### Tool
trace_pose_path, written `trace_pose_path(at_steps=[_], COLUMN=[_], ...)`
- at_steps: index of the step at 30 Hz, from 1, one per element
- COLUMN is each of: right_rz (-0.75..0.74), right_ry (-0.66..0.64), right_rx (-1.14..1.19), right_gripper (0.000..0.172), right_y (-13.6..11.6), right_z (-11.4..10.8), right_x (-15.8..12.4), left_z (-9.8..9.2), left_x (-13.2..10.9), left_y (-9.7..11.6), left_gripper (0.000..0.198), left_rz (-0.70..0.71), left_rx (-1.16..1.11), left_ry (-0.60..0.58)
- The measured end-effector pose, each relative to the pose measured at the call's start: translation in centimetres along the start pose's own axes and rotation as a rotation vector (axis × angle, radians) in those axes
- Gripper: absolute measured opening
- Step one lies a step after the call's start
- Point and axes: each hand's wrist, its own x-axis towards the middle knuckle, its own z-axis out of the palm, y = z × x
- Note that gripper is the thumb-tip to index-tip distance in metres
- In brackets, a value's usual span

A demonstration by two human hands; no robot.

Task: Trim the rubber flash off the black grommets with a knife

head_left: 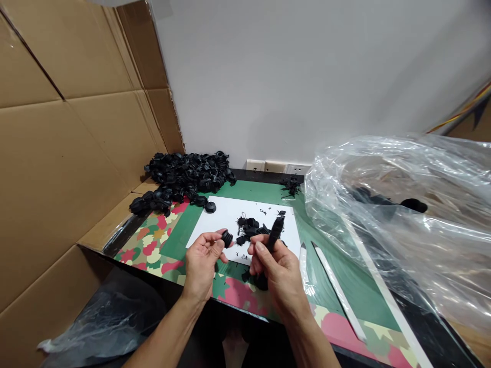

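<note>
My left hand (201,263) pinches a small black ribbed rubber part (227,238) between thumb and fingers, over the white paper sheet (207,220). Close by on the right, my right hand (274,266) is closed around a long, flat black object (276,232) that points up and away; its exact kind is unclear. The two hands are apart. Between and behind them, several loose black ribbed parts (251,227) and black scraps (242,256) lie on the paper. More black pieces (262,282) show under my right hand, partly hidden by it.
A large heap of black ribbed parts (187,171) sits at the back left beside a cardboard wall (76,153). Black scraps (291,186) lie at the back. Two pale, pointed sticks (339,291) (303,260) rest on the green mat (253,190). A clear plastic bag (383,168) covers the right side.
</note>
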Motion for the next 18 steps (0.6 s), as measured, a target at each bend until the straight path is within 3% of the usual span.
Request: trace_pose_path(at_steps=[2,6,18], right_rz=[0.044,0.108,0.166], right_ry=[0.006,0.021,0.015], right_rx=[0.037,0.038,-0.044], right_gripper=[0.037,0.042,0.048], right_y=[0.39,0.77,-0.05], right_z=[0.16,0.33,0.72], right_x=[0.04,0.06,0.44], left_z=[-0.24,-0.51,-0.43], left_x=[0.05,-0.06,-0.57], left_y=[-0.31,-0.35,0.00], left_gripper=[0.027,0.033,0.048], left_rz=[0.138,0.252,0.314], left_rx=[0.071,0.180,0.343], left_ry=[-0.013,-0.034,-0.010])
